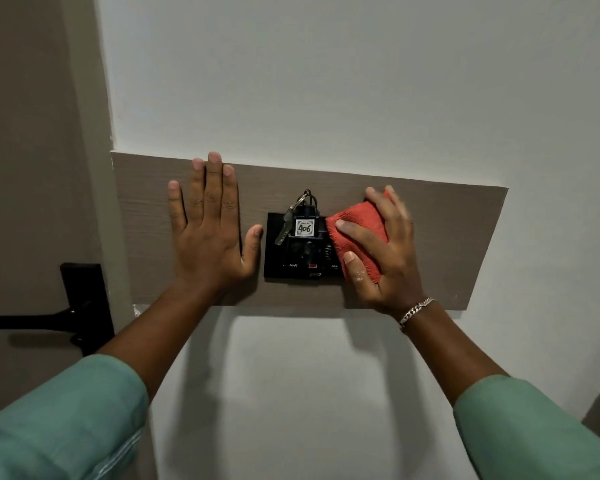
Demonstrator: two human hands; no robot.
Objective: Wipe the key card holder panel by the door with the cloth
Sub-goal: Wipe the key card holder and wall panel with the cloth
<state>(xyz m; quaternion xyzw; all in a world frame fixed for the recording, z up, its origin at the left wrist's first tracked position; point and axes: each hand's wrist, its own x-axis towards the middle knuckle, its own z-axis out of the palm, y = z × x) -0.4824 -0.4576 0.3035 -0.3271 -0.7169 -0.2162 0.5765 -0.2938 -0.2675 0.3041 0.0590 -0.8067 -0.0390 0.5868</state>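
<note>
Under your right hand (383, 251), the red cloth (359, 237) is bunched in curled fingers (355, 230) and pressed on the right side of the black card holder (293, 268), which sits on the wooden board (447, 237). Your left hand (208, 237) lies flat and spread on the board, holding nothing, thumb tip just beside the holder's left edge. You look to be mid-wipe. Just left of your right fingertips hangs the key tag (304, 227) with its key (284, 227); the next stroke likely needs to work around them without knocking the tag out
</note>
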